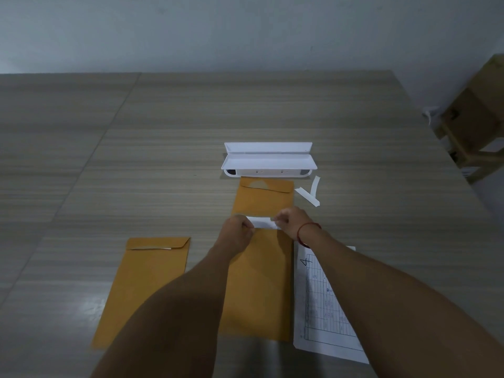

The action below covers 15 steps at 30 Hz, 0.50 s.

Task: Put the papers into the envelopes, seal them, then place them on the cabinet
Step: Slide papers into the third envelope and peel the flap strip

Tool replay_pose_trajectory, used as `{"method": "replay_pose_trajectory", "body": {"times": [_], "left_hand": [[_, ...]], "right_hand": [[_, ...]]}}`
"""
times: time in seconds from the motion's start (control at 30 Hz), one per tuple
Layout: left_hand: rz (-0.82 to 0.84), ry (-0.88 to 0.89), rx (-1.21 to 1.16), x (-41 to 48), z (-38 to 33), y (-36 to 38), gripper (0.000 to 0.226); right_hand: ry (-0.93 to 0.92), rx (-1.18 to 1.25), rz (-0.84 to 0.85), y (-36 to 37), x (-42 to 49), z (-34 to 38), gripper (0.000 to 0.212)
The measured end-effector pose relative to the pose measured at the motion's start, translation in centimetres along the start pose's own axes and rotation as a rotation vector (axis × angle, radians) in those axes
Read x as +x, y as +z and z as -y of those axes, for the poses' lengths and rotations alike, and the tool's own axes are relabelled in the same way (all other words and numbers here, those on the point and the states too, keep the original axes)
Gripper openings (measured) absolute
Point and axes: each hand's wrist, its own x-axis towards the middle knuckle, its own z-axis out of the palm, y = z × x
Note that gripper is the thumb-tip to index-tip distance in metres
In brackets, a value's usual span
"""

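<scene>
A brown envelope [259, 285] lies lengthwise on the table in front of me. At its far end my left hand [238, 231] and my right hand [290, 221] both pinch a white strip [263, 222] at the flap. A second brown envelope [263, 199] lies just beyond, flap folded down. A third brown envelope [144, 287] lies to the left, its flap showing a pale strip. A printed sheet of paper [324, 306] with a grid lies at the right, partly under my right forearm.
A white open case [268, 159] stands beyond the envelopes. Two peeled white strips [309, 193] lie to its right. A wooden stool or cabinet [474, 124] stands off the table's far right corner. The wood-grain table [136, 148] reaches the wall.
</scene>
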Motion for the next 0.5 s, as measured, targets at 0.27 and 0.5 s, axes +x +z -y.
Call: {"method": "replay_pose_trajectory", "body": {"times": [0.27, 0.5], "left_hand": [[-0.006, -0.007, -0.013, -0.14, 0.39, 0.26, 0.006], [0.058, 0.138, 0.027, -0.30, 0.50, -0.65, 0.006]], "right_hand": [[0.034, -0.116, 0.123, 0.67, -0.30, 0.04, 0.028], [0.022, -0.193, 0.175, 0.82, -0.56, -0.37, 0.019]]}}
